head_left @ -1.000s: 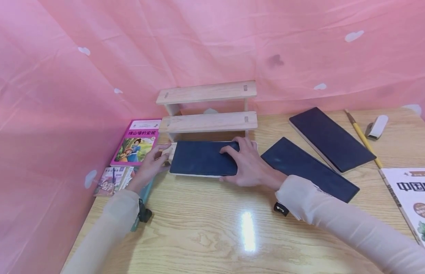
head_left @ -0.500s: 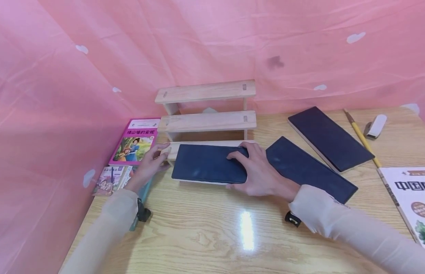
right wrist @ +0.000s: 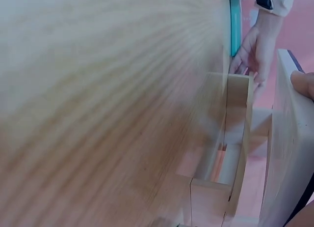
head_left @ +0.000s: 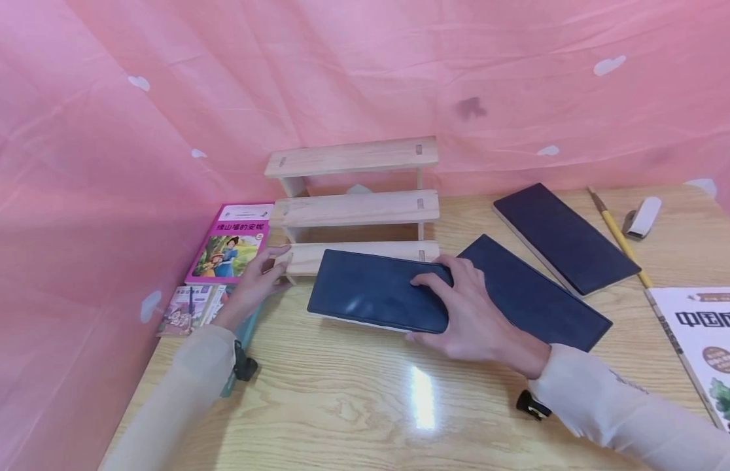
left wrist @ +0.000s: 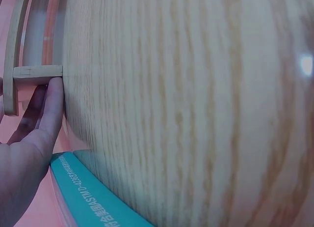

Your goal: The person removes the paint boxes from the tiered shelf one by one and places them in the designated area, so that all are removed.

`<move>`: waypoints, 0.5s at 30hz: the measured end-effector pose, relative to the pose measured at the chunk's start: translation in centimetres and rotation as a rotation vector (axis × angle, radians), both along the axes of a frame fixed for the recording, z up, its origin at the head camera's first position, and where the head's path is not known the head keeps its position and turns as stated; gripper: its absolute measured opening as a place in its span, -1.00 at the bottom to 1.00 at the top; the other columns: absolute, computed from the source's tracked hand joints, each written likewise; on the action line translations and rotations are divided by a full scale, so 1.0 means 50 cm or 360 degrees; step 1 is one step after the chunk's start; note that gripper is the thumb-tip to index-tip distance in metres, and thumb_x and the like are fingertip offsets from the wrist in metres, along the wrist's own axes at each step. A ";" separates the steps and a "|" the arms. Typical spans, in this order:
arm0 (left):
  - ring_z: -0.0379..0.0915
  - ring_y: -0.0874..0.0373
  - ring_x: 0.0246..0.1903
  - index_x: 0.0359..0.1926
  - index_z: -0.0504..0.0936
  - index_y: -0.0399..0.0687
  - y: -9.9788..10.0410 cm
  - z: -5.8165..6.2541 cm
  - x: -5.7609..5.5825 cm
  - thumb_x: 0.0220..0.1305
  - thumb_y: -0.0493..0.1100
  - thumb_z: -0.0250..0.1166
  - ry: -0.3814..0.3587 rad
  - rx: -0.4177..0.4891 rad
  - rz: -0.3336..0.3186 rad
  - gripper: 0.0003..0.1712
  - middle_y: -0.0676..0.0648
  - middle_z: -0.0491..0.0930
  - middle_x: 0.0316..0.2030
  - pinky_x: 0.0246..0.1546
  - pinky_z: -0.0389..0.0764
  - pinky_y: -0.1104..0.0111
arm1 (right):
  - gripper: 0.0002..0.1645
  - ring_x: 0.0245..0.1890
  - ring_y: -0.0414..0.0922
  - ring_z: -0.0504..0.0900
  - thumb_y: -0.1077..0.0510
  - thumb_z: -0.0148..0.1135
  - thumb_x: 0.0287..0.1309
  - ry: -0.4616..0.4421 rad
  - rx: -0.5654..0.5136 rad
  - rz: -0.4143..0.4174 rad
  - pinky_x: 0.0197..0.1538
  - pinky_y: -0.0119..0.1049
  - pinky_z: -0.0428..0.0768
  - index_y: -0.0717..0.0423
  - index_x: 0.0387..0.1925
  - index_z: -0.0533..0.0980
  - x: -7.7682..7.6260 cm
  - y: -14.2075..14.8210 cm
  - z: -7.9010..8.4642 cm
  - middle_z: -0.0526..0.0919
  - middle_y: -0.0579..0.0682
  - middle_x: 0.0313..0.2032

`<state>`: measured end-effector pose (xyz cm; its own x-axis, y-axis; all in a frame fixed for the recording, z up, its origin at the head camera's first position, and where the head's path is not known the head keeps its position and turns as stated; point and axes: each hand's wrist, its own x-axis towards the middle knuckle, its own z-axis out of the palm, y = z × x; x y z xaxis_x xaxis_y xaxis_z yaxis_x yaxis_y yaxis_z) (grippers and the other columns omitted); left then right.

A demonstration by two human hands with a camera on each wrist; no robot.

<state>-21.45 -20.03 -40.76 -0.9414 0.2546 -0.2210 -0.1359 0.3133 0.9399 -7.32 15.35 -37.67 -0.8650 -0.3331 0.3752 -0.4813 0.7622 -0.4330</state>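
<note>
My right hand grips the right end of a rectangular slab with a dark navy top and a white side and underside. The slab is tilted in front of the lowest step of a three-step wooden rack, and its underside faces the right wrist camera. At the rack's left end, my left hand holds the lowest board. In the left wrist view its fingers press against the rack's end support. Two similar navy slabs, one nearer and one farther, lie on the table at right.
A yellow-handled brush, a small white object with a metal end and a white-covered book lie at right. At left are a magenta-bordered book, small booklets and a teal-edged item. Pink curtain stands behind.
My right hand has drawn the slab off the lowest step, toward me and to the right, baring that board; the slab now slants. My left hand has stayed at the rack's left end.
</note>
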 end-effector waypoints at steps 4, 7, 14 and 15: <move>0.28 -0.10 0.11 0.19 0.33 0.09 -0.001 0.000 -0.001 0.31 -0.12 0.06 -0.0003 -0.0014 0.0003 -0.58 -0.15 0.20 0.20 -0.10 0.55 0.26 | -0.18 0.12 0.09 0.12 -0.38 0.33 -0.38 0.0033 -0.0017 -0.0037 -0.02 0.04 0.13 -0.13 0.00 0.41 0.022 0.009 0.002 0.19 0.23 0.13; 0.27 -0.10 0.12 0.19 0.33 0.09 0.000 0.002 -0.001 0.31 -0.12 0.05 -0.0005 -0.0026 0.0006 -0.58 -0.13 0.20 0.22 -0.10 0.55 0.26 | -0.16 0.11 0.10 0.14 -0.37 0.35 -0.40 0.0046 -0.0027 -0.0056 -0.05 0.04 0.14 -0.12 -0.01 0.42 0.040 0.015 0.002 0.20 0.22 0.11; 0.28 -0.12 0.10 0.19 0.33 0.05 0.000 0.004 0.002 0.31 -0.15 0.06 -0.0025 0.0004 0.0014 -0.58 -0.16 0.21 0.20 -0.11 0.55 0.25 | -0.14 0.12 0.14 0.14 -0.33 0.42 -0.46 0.0022 -0.0070 -0.0106 -0.06 0.08 0.13 -0.11 -0.01 0.42 0.080 0.028 0.001 0.20 0.23 0.12; 0.28 -0.13 0.10 0.19 0.33 0.04 0.000 0.004 0.002 0.31 -0.15 0.06 -0.0032 0.0014 0.0017 -0.58 -0.17 0.21 0.20 -0.11 0.55 0.25 | -0.14 0.12 0.14 0.14 -0.33 0.43 -0.47 0.0020 -0.0074 -0.0113 -0.06 0.08 0.13 -0.11 -0.02 0.43 0.085 0.030 -0.001 0.20 0.23 0.12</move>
<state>-21.35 -20.01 -40.56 -0.9394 0.2468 -0.2379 -0.1582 0.3034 0.9396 -3.08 16.84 -37.70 -0.8812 -0.2529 0.3995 -0.4320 0.7740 -0.4629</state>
